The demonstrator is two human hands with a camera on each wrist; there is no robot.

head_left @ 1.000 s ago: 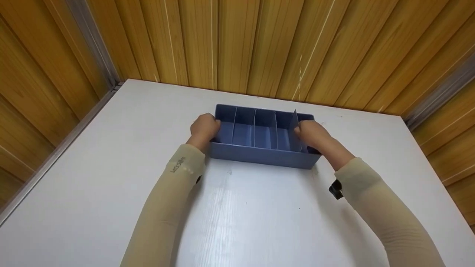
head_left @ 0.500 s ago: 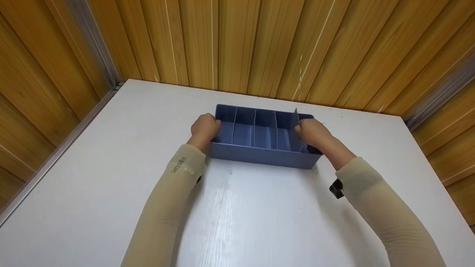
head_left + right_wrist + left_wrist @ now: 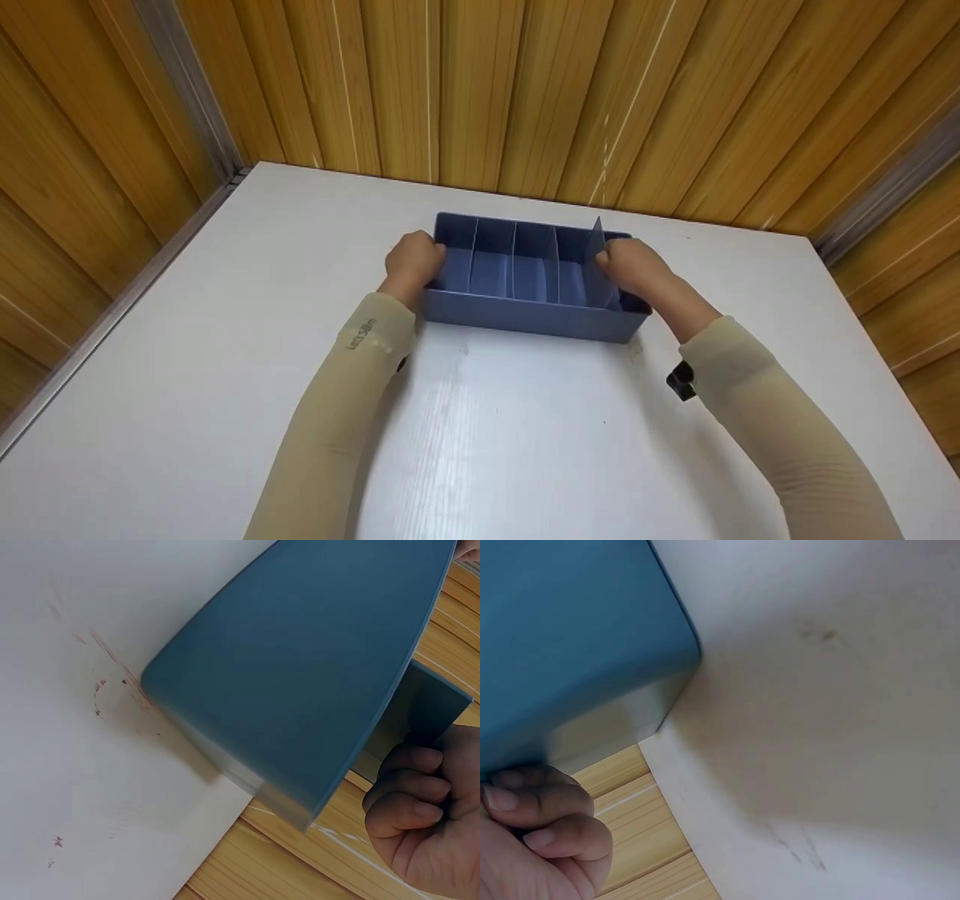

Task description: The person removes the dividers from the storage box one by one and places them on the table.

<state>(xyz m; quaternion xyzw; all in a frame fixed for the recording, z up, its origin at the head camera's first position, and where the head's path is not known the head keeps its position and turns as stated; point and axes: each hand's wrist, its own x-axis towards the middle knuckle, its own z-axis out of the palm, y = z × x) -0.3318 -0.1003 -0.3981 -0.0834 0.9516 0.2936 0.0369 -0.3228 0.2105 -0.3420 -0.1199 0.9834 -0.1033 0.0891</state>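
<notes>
A blue open-topped box point(image 3: 529, 318) with dividers stands on the white table. My left hand point(image 3: 414, 260) grips its left end wall, with curled fingers point(image 3: 562, 825) visible in the left wrist view. At the right end, my right hand point(image 3: 636, 268) pinches a thin blue divider point(image 3: 597, 279). The divider is upright in the box, its far top corner rising above the rim. In the right wrist view this divider point(image 3: 442, 695) sticks out past the wall above the curled fingers. Three other dividers, one being the nearest divider point(image 3: 556, 262), sit level with the rim.
Behind the box, the white table point(image 3: 510, 435) ends at a wood-patterned wall point(image 3: 480, 90). Similar panels and metal rails point(image 3: 187, 82) close in the left and right sides. A small dark object point(image 3: 681, 381) shows at the right sleeve.
The divider in my right hand has risen slightly, and that hand has moved up a little with it. My left hand keeps its grip on the left end wall.
</notes>
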